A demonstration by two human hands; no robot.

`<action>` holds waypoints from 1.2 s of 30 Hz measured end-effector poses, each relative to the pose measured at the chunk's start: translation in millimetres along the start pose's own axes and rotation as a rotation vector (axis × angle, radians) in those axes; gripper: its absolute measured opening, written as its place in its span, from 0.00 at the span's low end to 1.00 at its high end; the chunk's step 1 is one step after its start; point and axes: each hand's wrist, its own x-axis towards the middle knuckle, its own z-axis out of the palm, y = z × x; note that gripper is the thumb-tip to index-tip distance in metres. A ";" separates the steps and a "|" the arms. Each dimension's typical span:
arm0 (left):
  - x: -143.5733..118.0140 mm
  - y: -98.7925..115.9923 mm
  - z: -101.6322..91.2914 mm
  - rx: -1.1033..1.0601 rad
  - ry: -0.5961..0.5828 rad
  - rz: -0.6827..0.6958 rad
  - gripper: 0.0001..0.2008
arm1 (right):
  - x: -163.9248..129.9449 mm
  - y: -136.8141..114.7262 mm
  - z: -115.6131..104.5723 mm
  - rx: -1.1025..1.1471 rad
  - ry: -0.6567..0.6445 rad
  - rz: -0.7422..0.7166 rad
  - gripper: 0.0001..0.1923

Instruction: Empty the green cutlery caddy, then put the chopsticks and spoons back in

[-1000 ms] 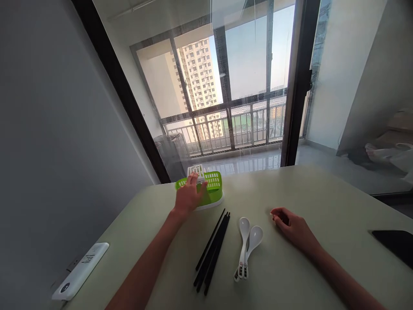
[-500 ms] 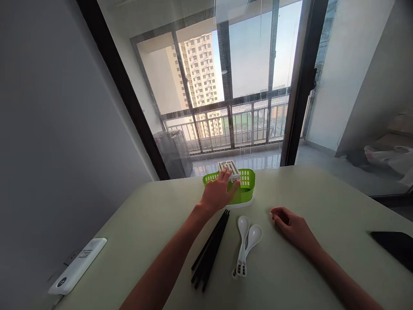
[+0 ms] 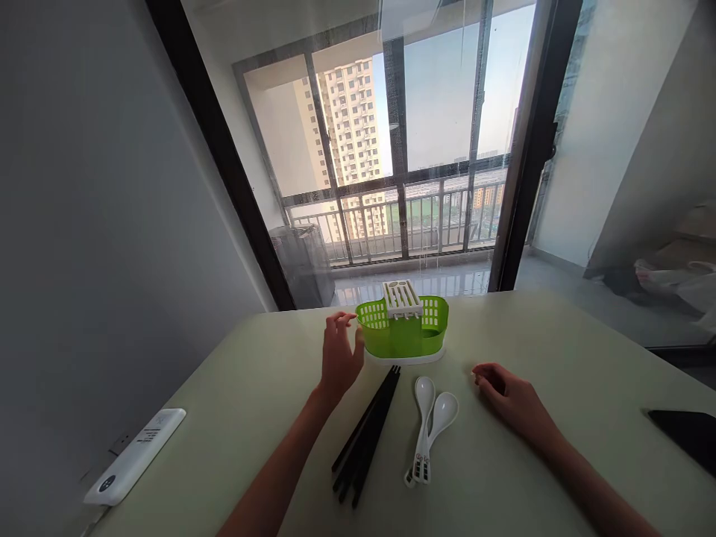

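Two bare forearms come into view from the lower edge, each ending in a bare hand. No sleeve, cuff or glove shows anywhere along either arm; both are uncovered up to the picture's edge. The left hand [image 3: 340,356] has slim fingers with short, plain nails; no ring or band is visible on them. The right hand [image 3: 510,399] likewise shows no ring, and its wrist carries no watch, bracelet or strap. Neither arm bears any visible mark, tattoo or bandage. Finer details of the nails are too small to tell.
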 end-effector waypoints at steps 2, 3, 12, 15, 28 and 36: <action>-13.5 -21.1 -0.9 -0.001 -0.043 -0.079 0.14 | -0.4 -0.6 -0.5 -0.002 0.005 -0.004 0.18; -19.8 -30.6 -1.3 -0.001 -0.081 -0.113 0.14 | -0.6 -1.0 -0.9 -0.005 0.008 -0.006 0.18; -53.5 -67.3 -4.8 0.045 -0.421 -0.283 0.12 | -3.0 -0.7 -2.7 -0.025 -0.009 0.024 0.20; -60.8 -66.3 -6.3 0.055 -0.461 -0.270 0.13 | -3.5 1.5 -2.8 -0.032 -0.014 0.043 0.20; -72.2 -67.0 -6.1 0.115 -0.485 -0.109 0.08 | -6.9 6.5 -1.2 -0.030 -0.016 0.059 0.17; -76.9 -68.6 -3.6 0.134 -0.490 -0.054 0.06 | -7.8 -4.0 -3.7 -0.001 -0.039 0.101 0.19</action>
